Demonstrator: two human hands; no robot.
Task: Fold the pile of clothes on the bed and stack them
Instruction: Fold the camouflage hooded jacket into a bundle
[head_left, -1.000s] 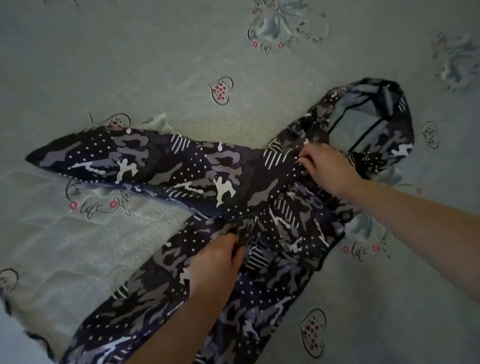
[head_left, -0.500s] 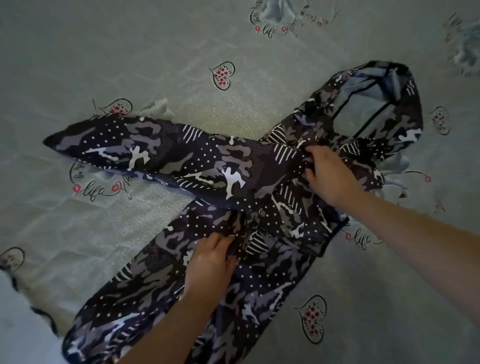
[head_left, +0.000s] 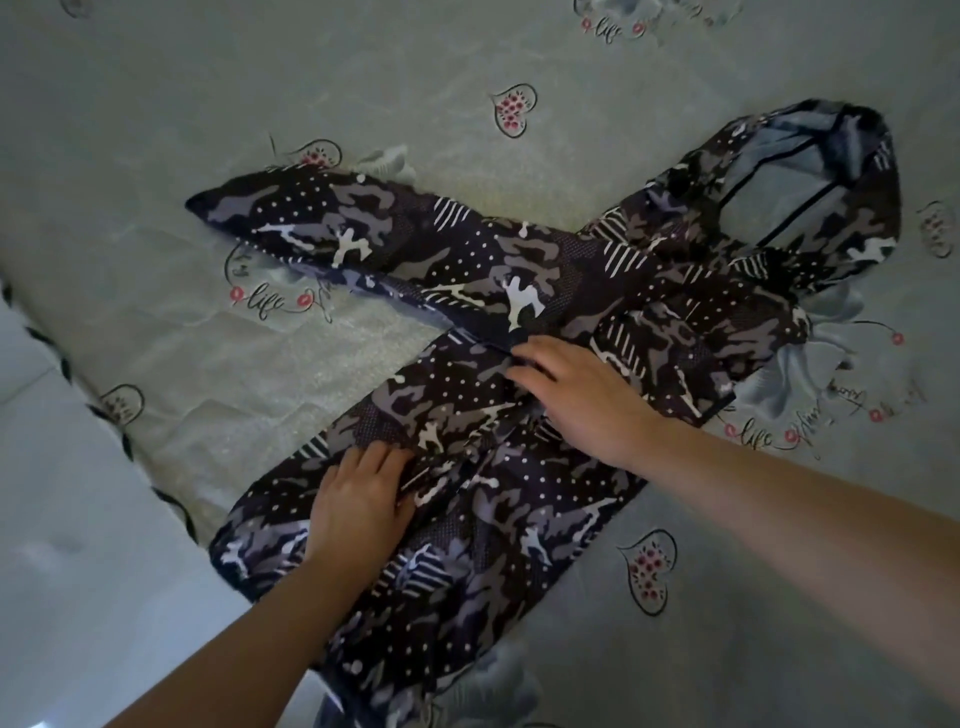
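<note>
Camo jacket (head_left: 519, 322) sprawls near the bed's (head_left: 156, 104) left edge. Your left hand (head_left: 358, 504) and right hand (head_left: 582, 400) press it flat, fingers straight. Slippery fabric: lift off and the sleeve (head_left: 363, 234) may slide out.

Dim, flat, cool light; no hard shadows. Sheet (head_left: 260, 395) beyond the fingertips of the left hand (head_left: 358, 499) is the brightest patch. Dark print under the right hand (head_left: 582, 400) fingers loses detail. Soft focus throughout, grainy. Wide-angle stretch at edges; forearms balloon toward the lower corners.

The bedsheet (head_left: 156, 104) apparently reads "life" repeatedly.
</note>
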